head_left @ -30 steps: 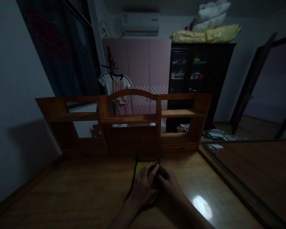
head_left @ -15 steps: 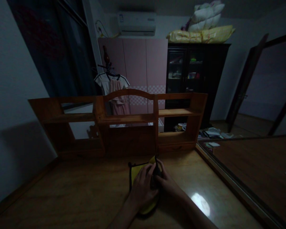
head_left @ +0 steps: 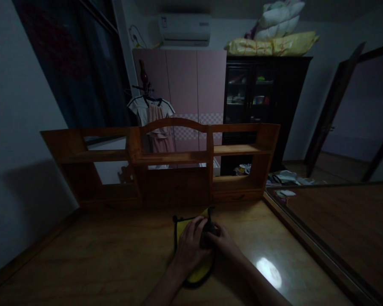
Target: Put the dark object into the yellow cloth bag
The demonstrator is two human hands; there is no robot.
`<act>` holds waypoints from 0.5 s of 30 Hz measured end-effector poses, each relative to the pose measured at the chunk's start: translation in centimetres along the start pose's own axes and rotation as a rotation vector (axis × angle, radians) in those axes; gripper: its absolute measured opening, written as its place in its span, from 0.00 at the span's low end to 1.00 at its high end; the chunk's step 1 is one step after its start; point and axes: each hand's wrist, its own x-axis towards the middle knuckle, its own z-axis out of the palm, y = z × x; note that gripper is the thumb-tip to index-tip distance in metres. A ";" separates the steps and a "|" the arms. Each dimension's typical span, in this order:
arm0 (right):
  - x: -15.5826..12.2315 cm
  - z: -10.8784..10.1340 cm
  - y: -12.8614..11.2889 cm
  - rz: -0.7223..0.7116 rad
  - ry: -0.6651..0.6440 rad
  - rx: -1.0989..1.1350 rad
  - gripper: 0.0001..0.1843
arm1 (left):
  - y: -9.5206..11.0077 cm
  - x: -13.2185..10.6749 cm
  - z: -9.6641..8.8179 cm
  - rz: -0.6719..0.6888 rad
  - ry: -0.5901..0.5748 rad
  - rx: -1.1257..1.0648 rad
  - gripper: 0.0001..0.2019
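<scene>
A yellow cloth [head_left: 200, 272] with a dark edging lies on the wooden tabletop, one corner standing up behind my hands. Between both hands sits a small dark rounded object [head_left: 208, 236], too dim to name. My left hand [head_left: 191, 246] rests over the cloth, its fingers curled against the object's left side. From the right, my right hand [head_left: 224, 240] has its fingers and thumb closed on that same object. Much of the object and the middle of the cloth are covered by my fingers.
A low wooden shelf unit [head_left: 172, 159] stands along the desk's far edge. The glossy tabletop [head_left: 115, 250] carries a bright light reflection on the right. Beyond are a pink wardrobe [head_left: 181, 80], a dark cabinet [head_left: 284, 93] and hanging clothes [head_left: 156, 112]. A wall rises at left.
My right fingers have come down from beside the cloth's raised corner and now bend over the dark object. My left hand stays nearly in place. The view has shifted slightly.
</scene>
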 end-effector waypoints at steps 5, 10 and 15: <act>-0.1 0.1 -0.4 -0.020 -0.024 -0.111 0.18 | 0.0 0.1 0.0 -0.017 0.022 -0.014 0.37; -0.4 -0.3 -0.2 -0.138 -0.028 -0.327 0.17 | -0.2 0.1 0.2 0.021 -0.011 -0.035 0.37; -0.4 -0.8 0.9 -0.205 0.072 -0.498 0.18 | 0.1 0.2 0.7 0.024 -0.059 -0.107 0.38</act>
